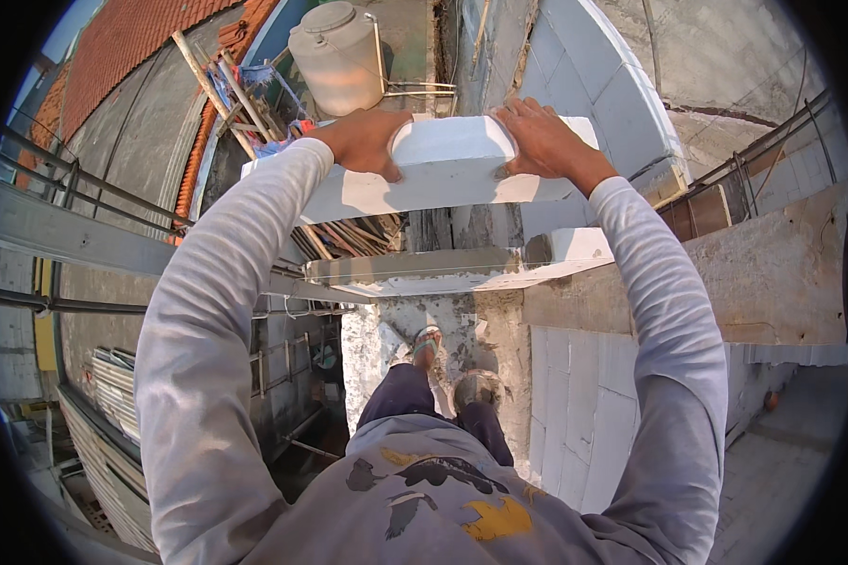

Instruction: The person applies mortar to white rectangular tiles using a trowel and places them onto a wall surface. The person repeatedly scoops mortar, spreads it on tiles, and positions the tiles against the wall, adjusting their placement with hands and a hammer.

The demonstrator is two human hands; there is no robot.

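A long white lightweight concrete block (443, 185) is held out in front of me at arm's length. My left hand (366, 141) grips its top left part, thumb over the near face. On the top right part, my right hand (545, 143) is closed the same way. Nearer to me and below the block runs a low course of pale blocks (443, 284), with grey mortar (415, 265) along its top. Whether the held block touches anything beneath it I cannot tell.
My sandalled foot (428, 345) stands on a narrow, mortar-stained ledge (367, 348), with a deep drop on the left. A concrete beam (773, 273) crosses at right. Beyond are a plastic water tank (334, 71), wooden poles (212, 94), an orange tiled roof (127, 47) and a block wall (584, 71).
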